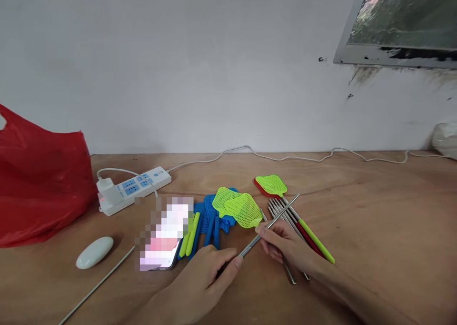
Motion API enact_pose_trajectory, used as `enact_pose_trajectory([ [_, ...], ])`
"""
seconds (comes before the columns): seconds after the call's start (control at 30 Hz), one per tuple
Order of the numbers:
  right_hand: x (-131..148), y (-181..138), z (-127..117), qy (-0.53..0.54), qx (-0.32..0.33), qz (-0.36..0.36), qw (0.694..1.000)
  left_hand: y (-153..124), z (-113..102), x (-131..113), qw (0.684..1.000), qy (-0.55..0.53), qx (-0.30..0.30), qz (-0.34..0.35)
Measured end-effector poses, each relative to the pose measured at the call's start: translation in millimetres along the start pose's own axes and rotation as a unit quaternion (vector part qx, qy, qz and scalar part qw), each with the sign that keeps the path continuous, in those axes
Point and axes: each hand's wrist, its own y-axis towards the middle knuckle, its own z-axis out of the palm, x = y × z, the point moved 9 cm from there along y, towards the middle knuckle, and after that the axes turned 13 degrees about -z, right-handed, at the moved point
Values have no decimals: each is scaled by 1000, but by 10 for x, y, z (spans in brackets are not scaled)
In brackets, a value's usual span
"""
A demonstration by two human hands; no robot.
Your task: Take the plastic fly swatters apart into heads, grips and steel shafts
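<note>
My left hand (210,279) is closed around the lower end of a slim metal rod (290,204), which slants up to the right. My right hand (283,244) is closed at the rod's middle, with its fingertips beside the neck of a lime-green mesh fly swatter head (246,211). Whether they also grip that neck, I cannot tell. Another lime-green head (225,198) overlaps it, above blue mesh heads (210,210). Partly behind my right hand lie several metal rods (276,209) and assembled swatters with a lime-green handle (319,244) and a red handle (310,235).
Green handles (193,234) and blue handles (216,232) lie beside a blurred phone (166,234). Left of them are a white computer mouse (94,252), a power strip (134,189) and a red plastic bag (43,182). A white cable (278,158) runs along the wall.
</note>
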Motion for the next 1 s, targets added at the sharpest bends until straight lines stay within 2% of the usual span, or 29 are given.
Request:
enact_pose_trajectory([
  [0.1,-44,-7,61,28,3,13,1000,4,24,-14,1000,2,0,7],
  [0.2,-66,-5,53,62,-25,14,998,-4,28,-41,1000,2,0,19],
  [0.33,-55,10,-64,77,-69,4,995,-14,-28,-33,1000,-15,-4,26],
  [0.43,-52,15,-158,84,-91,-10,992,-17,-46,-6,998,-41,21,30],
  [0.57,-100,-7,-55,90,-41,-3,995,-33,-7,-10,996,-56,71,24],
  [0.7,-56,-35,169,51,36,1,998,-32,-36,-30,999,-34,30,12],
  [0.87,21,-34,249,68,39,18,997,-26,9,-37,999,-50,16,16],
  [1.0,-18,-53,270,108,34,16,993,-23,7,-68,998,-48,18,29],
])
